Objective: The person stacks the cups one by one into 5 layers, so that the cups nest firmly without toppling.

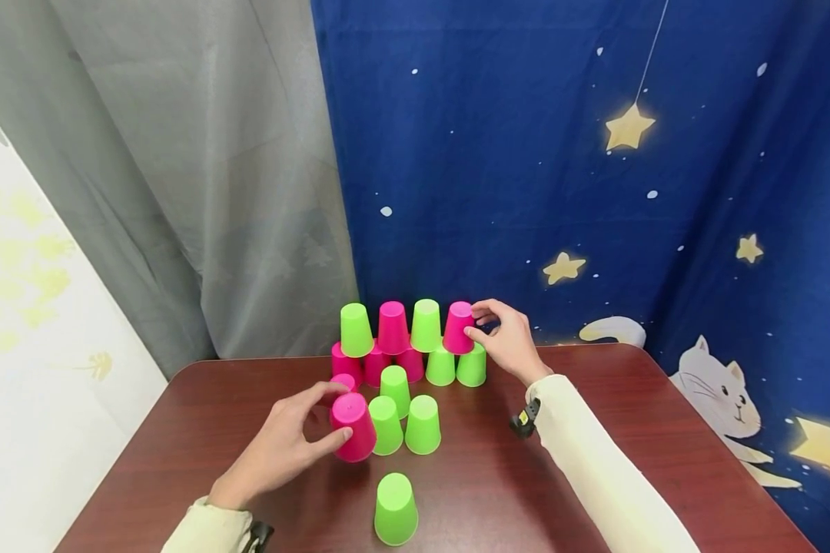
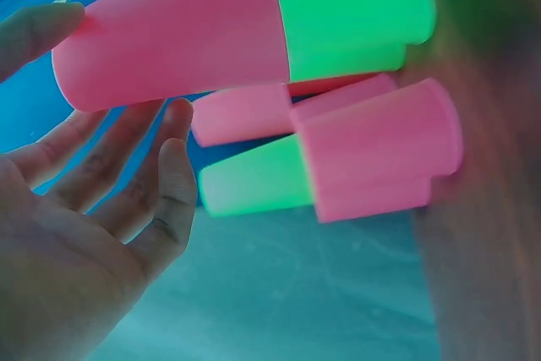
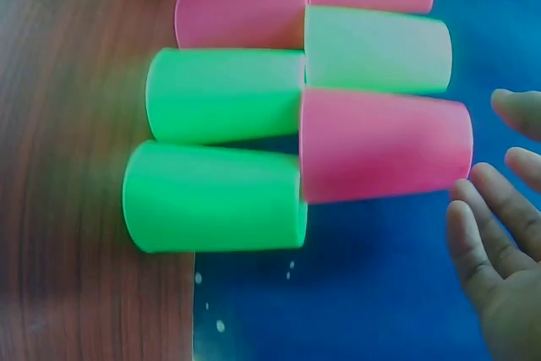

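Observation:
My left hand (image 1: 283, 434) holds an upside-down pink cup (image 1: 353, 428) near its closed end, thumb on one side and fingers on the other. In the head view this cup overlaps a green cup (image 1: 387, 426); another green cup (image 1: 423, 425) stands right of that one. Behind them are a further green cup (image 1: 395, 392) and a pink cup (image 1: 343, 380) partly hidden by the left hand. My right hand (image 1: 508, 338) is at the pink cup (image 3: 385, 145) ending the upper row on the right. Its fingertips are close to that cup's closed end, with the thumb apart from it.
At the back, an upper row of pink and green cups rests on a lower row (image 1: 472, 366), all upside down. A lone green cup (image 1: 396, 509) stands near the front of the brown table (image 1: 484, 491). Curtains (image 1: 491, 153) hang behind the table.

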`<state>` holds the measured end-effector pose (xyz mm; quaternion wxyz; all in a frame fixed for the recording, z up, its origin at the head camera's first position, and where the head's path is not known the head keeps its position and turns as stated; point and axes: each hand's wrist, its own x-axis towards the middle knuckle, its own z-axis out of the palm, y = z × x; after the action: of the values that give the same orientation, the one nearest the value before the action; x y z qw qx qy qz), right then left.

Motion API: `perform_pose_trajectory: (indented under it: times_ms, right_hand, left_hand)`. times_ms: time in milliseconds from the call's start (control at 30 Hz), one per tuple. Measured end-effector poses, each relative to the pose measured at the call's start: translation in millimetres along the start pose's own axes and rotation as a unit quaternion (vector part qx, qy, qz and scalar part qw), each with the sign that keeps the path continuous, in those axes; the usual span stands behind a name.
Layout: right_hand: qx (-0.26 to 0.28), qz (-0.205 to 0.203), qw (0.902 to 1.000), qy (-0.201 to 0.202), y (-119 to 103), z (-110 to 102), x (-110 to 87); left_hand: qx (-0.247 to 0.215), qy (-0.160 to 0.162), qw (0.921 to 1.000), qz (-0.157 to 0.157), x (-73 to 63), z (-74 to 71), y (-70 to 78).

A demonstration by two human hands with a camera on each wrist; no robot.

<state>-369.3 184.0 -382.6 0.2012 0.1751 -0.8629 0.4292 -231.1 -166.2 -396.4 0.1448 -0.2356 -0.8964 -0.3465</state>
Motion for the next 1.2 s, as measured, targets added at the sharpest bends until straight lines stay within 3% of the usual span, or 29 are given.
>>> perform_pose_trajectory:
  times_ms: [167, 300, 467, 633, 900, 1200]
  right_hand:
    - [0.017, -0.022, 0.9996, -0.007, -6.6, 6.4, -10.5]
    - [0.031, -0.037, 0.9985, -0.027, -11.0, 15.5, -20.6]
    - [0.027, -0.062, 0.9948, -0.077, -13.7, 31.2, -35.9]
    - [0.034, -0.051, 0.9885, -0.138, -14.3, 44.3, -49.4]
    - [0.029, -0.047, 0.9787, -0.198, -13.5, 56.6, -67.0]
    - [0.046, -0.038, 0.9757, -0.211, -9.2, 63.6, -79.9]
  left_hand:
    - [0.007, 0.025, 0.9996, 0.008, 13.9, -15.2, 1.5]
    - [-0.009, 0.028, 0.9996, -0.002, 25.3, -23.4, 3.4]
    - [-0.047, 0.02, 0.9985, -0.02, 39.1, -28.8, 6.4]
    - [-0.069, 0.014, 0.9969, -0.034, 55.2, -34.5, 11.2]
    - [-0.051, 0.038, 0.9972, -0.039, 87.5, -41.1, 13.2]
    - [-0.024, 0.083, 0.9957, -0.035, 124.1, -38.7, 5.9]
